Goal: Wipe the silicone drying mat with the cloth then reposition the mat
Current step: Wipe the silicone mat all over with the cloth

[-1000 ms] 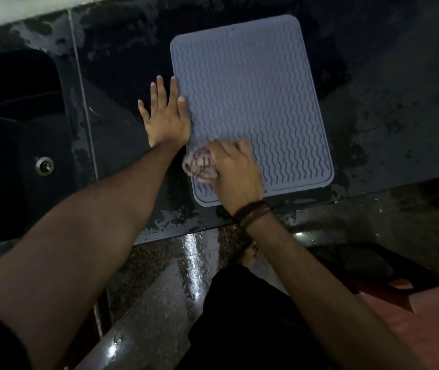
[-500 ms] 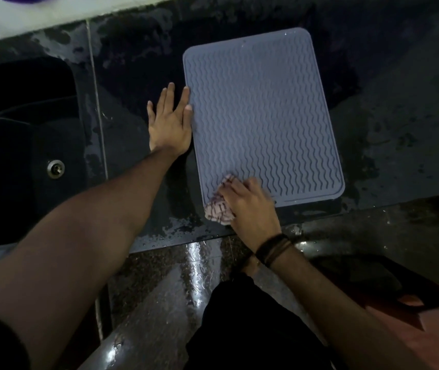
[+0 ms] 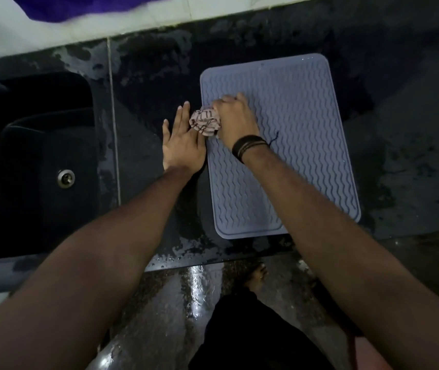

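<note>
A grey-blue silicone drying mat [image 3: 293,145] with a wavy ribbed surface lies flat on the dark wet counter [image 3: 400,129]. My right hand [image 3: 235,118] grips a bunched pink striped cloth [image 3: 205,122] and presses it on the mat's left edge, in its upper half. My left hand [image 3: 182,142] lies flat on the counter with straight fingers, right beside the mat's left edge; its fingertips are next to the cloth.
A dark sink [image 3: 42,161] with a metal drain [image 3: 66,177] sits to the left of the counter seam. A pale wall with something purple [image 3: 79,6] runs along the back. Below the counter's front edge is a wet floor [image 3: 181,303] and my foot [image 3: 255,273].
My right hand has slid the cloth from the mat's lower left corner up along the left edge to its upper half. The left hand stays flat beside the mat.
</note>
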Demonstrator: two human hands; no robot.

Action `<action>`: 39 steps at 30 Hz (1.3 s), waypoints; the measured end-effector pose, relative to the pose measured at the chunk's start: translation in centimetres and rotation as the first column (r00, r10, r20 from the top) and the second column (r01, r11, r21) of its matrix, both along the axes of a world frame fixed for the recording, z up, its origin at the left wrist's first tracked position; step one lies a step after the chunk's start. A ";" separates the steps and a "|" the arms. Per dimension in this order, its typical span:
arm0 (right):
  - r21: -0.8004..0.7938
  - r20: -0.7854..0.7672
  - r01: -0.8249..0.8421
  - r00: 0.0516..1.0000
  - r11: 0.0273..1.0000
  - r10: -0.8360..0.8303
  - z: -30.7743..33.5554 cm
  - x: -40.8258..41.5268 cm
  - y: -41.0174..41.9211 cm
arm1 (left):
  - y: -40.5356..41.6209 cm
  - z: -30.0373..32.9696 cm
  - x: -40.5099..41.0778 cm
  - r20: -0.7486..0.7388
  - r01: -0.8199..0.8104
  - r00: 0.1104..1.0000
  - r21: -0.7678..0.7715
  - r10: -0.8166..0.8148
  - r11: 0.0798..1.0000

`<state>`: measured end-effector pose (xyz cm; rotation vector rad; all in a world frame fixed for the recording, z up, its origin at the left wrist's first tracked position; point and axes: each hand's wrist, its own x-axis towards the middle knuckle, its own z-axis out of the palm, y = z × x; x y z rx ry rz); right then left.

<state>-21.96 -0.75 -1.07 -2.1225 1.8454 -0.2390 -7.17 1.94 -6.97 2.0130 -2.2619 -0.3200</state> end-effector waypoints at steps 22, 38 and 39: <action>0.058 0.091 0.067 0.993 0.996 -0.072 2.0 -1.6 19.1 | 0.2 0.3 0.0 -0.056 -0.003 0.998 0.074 0.007 0.997; 0.139 0.039 -0.014 0.999 0.990 0.009 1.0 -1.6 25.4 | 0.2 0.1 -0.1 -0.031 -0.013 0.999 0.063 0.015 0.998; 0.148 0.044 -0.004 0.999 0.989 -0.002 1.4 -1.9 25.4 | 0.2 0.1 -0.1 -0.037 -0.014 0.999 0.061 0.016 0.998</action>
